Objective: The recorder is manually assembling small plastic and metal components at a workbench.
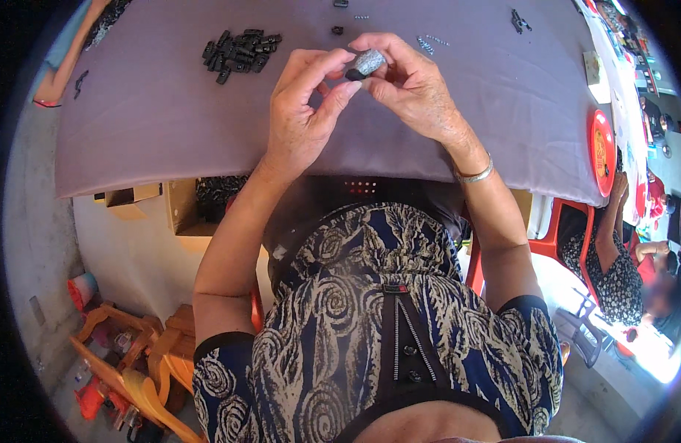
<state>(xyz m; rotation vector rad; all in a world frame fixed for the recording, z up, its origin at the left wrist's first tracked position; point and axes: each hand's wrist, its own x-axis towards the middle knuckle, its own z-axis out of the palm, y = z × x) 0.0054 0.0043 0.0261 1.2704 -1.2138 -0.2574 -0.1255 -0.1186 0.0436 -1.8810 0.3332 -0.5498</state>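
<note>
A small silver-gray cylinder (369,61) with a black end (353,74) is held above the purple-gray tablecloth (163,129), pinched between the thumb and fingers of my right hand (417,83). My left hand (302,103) brings thumb and forefinger to the black end; whether they press on it, I cannot tell. Beyond, on the cloth, lie a pile of black pieces (241,55) and, to the right, small metallic pieces (426,46).

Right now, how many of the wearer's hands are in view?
2: the right hand, holding a small grey-and-black piece, and the left hand, at its black end.
</note>
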